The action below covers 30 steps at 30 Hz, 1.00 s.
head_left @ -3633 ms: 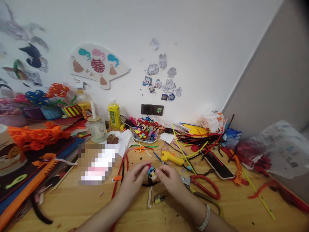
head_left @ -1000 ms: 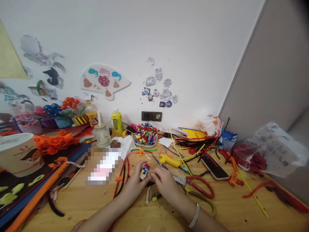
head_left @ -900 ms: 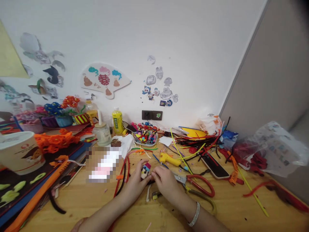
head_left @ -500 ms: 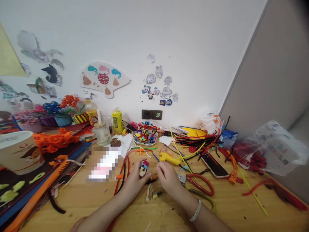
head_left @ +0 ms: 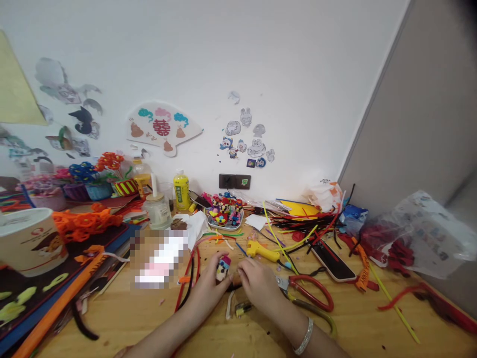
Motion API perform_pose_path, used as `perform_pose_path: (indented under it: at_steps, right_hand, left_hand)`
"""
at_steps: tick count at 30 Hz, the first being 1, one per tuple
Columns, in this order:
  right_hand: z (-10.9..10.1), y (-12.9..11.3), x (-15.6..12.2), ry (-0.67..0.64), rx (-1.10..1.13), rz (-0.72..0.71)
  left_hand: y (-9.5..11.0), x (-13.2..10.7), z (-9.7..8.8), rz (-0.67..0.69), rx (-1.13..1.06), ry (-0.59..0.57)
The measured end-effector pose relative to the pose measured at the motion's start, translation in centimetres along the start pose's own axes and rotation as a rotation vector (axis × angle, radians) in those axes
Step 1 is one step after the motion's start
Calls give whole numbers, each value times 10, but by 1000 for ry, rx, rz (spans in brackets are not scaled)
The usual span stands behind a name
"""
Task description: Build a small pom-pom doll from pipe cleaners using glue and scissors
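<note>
My left hand [head_left: 205,292] is closed around a small doll figure [head_left: 222,268] with a pale yellow face, dark eyes and a pink and blue cap. Just right of it, my right hand [head_left: 259,286] has its thumb and fingers pinched together beside the figure. Whatever sits in that pinch is too small or hidden to make out. A yellow hot glue gun [head_left: 263,250] lies just beyond my right hand. Red-handled scissors [head_left: 311,293] rest to its right. Under the hands lie a white fuzzy strip [head_left: 229,304] and a small yellow and black piece [head_left: 244,309].
Several finished dolls stand in a tray [head_left: 224,227] at the back. A phone [head_left: 333,262] lies right, near a heap of pipe cleaners [head_left: 298,222]. On the left are a paper cup [head_left: 32,243], a glass jar [head_left: 158,214] and orange fuzzy flowers [head_left: 89,219].
My right hand has shifted slightly left, its fingertips closer to the doll figure. My left hand keeps its hold on the doll. The whole view has shifted a little.
</note>
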State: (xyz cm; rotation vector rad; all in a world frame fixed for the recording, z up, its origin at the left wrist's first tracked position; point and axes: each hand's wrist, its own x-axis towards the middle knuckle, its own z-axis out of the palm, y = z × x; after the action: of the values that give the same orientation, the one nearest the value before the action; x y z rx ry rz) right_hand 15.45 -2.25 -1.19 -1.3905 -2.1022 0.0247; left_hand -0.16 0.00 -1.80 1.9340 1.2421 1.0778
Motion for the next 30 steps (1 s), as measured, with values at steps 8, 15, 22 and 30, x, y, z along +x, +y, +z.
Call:
perform_pose_path:
  at_steps: [8, 15, 22, 30]
  right_hand:
    - [0, 8, 5, 44, 6, 160]
    - [-1, -4, -2, -88, 285, 110]
    - [7, -7, -6, -142, 214, 107]
    - [6, -7, -7, -197, 99, 47]
  left_hand:
    - [-8, 0, 1, -19, 51, -49]
    - [8, -9, -3, 27, 194, -141]
    - [5, -10, -2, 82, 483, -128]
    - [7, -10, 0, 112, 631, -167]
